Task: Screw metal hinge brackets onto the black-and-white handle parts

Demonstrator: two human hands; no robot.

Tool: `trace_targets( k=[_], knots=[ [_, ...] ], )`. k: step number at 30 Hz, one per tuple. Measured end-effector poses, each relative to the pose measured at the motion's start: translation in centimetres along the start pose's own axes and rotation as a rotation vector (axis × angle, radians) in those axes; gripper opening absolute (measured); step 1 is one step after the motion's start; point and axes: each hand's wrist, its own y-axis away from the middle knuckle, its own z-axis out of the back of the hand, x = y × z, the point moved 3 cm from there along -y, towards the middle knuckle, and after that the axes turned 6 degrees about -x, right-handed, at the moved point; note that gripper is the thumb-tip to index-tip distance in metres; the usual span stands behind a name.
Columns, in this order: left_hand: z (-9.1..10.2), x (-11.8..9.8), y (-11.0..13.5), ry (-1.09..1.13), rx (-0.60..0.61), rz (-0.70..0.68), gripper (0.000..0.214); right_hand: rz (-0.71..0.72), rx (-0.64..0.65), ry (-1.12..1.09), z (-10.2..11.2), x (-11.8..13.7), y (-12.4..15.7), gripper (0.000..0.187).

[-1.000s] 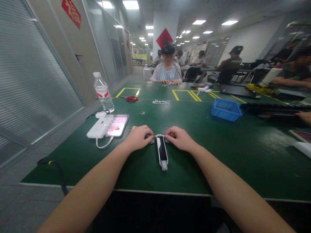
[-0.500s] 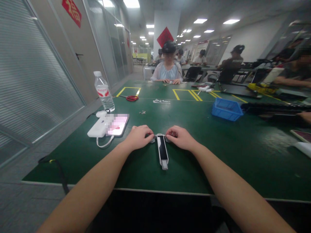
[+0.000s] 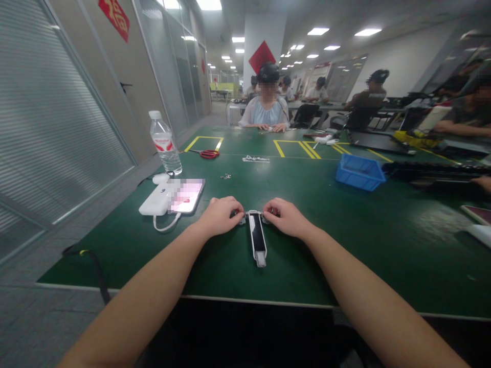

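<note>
A narrow black and white device (image 3: 257, 239) lies lengthwise on the green table (image 3: 345, 240), its far end between my two hands. My left hand (image 3: 219, 215) is curled, its fingertips pinching a small metal part at the device's far left side. My right hand (image 3: 284, 216) is curled the same way on the far right side of that end. The small parts under my fingertips are mostly hidden.
A phone (image 3: 185, 195) on a white power bank (image 3: 155, 202) with a cable lies to the left, behind it a water bottle (image 3: 165, 150). Red scissors (image 3: 208, 153), small metal parts (image 3: 254, 159) and a blue bin (image 3: 359, 172) sit farther back. Other people sit at the far and right sides.
Only the camera has shifted slightly. Both hands stay pinched at the far end of the device.
</note>
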Motion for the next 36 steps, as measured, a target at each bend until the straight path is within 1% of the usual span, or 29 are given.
trace_targets(
  k=[6, 7, 9, 11, 13, 18, 21, 23, 25, 28, 30, 33, 36],
  knots=[
    [0.0, 0.0, 0.0, 0.004, -0.006, 0.0, 0.018, -0.009, -0.037, 0.024, 0.1, 0.6, 0.1, 0.011],
    [0.0, -0.1, 0.0, 0.006, -0.006, 0.001, 0.018, -0.028, -0.048, 0.039, 0.2, 0.9, 0.2, 0.011],
    [0.0, -0.1, 0.0, 0.009, -0.007, 0.002, 0.019, -0.109, -0.057, 0.056, 0.3, 1.4, 0.3, 0.016],
    [0.0, -0.1, 0.0, 0.008, -0.007, 0.002, 0.019, -0.222, -0.036, 0.056, 0.4, 2.0, 0.6, 0.028],
    [0.0, -0.1, 0.0, 0.007, -0.013, 0.002, 0.019, -0.288, 0.002, 0.075, 0.3, 2.9, 1.0, 0.041],
    [0.3, 0.0, 0.1, -0.004, -0.03, 0.035, 0.019, -0.281, 0.067, 0.19, -0.1, 5.2, 2.0, 0.078],
    [0.6, 0.3, 0.0, -0.013, -0.06, 0.114, 0.021, -0.265, 0.107, 0.232, -0.5, 6.3, 2.5, 0.091],
    [0.8, 0.6, -0.1, -0.013, -0.089, 0.174, 0.023, -0.245, 0.121, 0.24, -0.8, 6.6, 2.7, 0.091],
    [0.9, 0.9, -0.1, -0.014, -0.112, 0.217, 0.025, -0.235, 0.108, 0.231, -1.0, 6.5, 2.7, 0.085],
    [1.0, 1.2, -0.2, -0.013, -0.119, 0.234, 0.026, -0.234, 0.051, 0.182, -1.0, 5.9, 2.5, 0.08],
    [1.0, 1.4, -0.2, -0.01, -0.116, 0.231, 0.026, -0.226, -0.003, 0.145, -0.5, 5.4, 2.2, 0.078],
    [1.0, 1.6, -0.1, -0.011, -0.112, 0.239, 0.026, -0.218, -0.111, 0.099, 1.2, 4.6, 1.7, 0.074],
    [1.1, 1.8, -0.1, -0.018, -0.091, 0.246, 0.026, -0.241, -0.224, 0.072, 4.2, 3.2, 1.7, 0.071]
  ],
)
